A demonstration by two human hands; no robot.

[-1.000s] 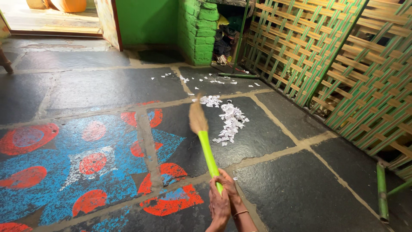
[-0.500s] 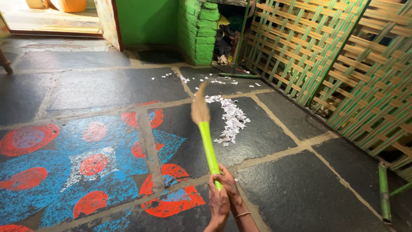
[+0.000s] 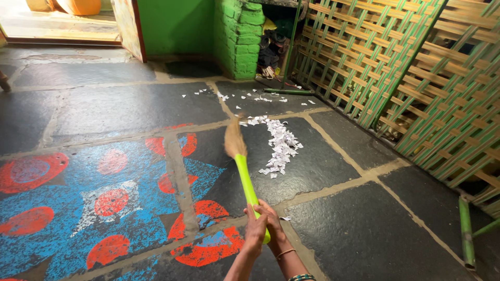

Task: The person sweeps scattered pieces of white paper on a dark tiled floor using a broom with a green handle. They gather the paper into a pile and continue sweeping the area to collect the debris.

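- Left of the hands, a chalk floor painting of blue ground and red rounds (image 3: 78, 203) is spread over dark, rough stone slabs (image 3: 130, 106); open floor runs up to a sunlit doorway.
- The left hand (image 3: 255, 229) and right hand (image 3: 274, 225) are wrapped together around the lower end of a bright green plastic-handled broom with a tan bristle head (image 3: 242, 171).
- Its long axis runs up and slightly left from the hands, the head resting on the floor.
- Just right of the head, a heap of white paper scraps (image 3: 281, 145) is seen.
- Further right, the room is edged by a slanted green-and-tan woven bamboo lattice (image 3: 416, 78).

The broom (image 3: 244, 171) has swung its bristle head left, off the paper scraps (image 3: 281, 145), toward the painted floor.
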